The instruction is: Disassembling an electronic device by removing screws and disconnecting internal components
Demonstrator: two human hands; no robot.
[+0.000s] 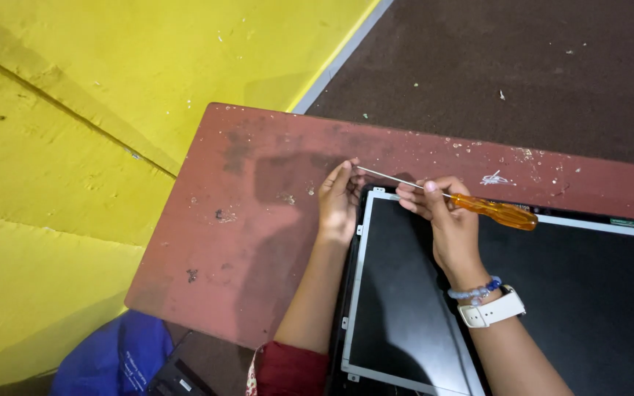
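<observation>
A flat dark display panel (pixel 405 293) with a thin metal frame lies on a worn reddish-brown table (pixel 258 220). My left hand (pixel 339 202) rests at the panel's upper left corner, fingertips touching the tip of a screwdriver's thin metal shaft. My right hand (pixel 442 216) holds that screwdriver (pixel 493 211), which has an orange translucent handle pointing right and its shaft angled toward the corner. A white watch strap and a bead bracelet sit on my right wrist.
A yellow wall (pixel 111 88) runs along the left. Dark brown floor (pixel 515 66) with small debris lies beyond the table. A blue bag (pixel 115 359) and a dark object sit below the table's near-left edge. The table surface is scratched and speckled.
</observation>
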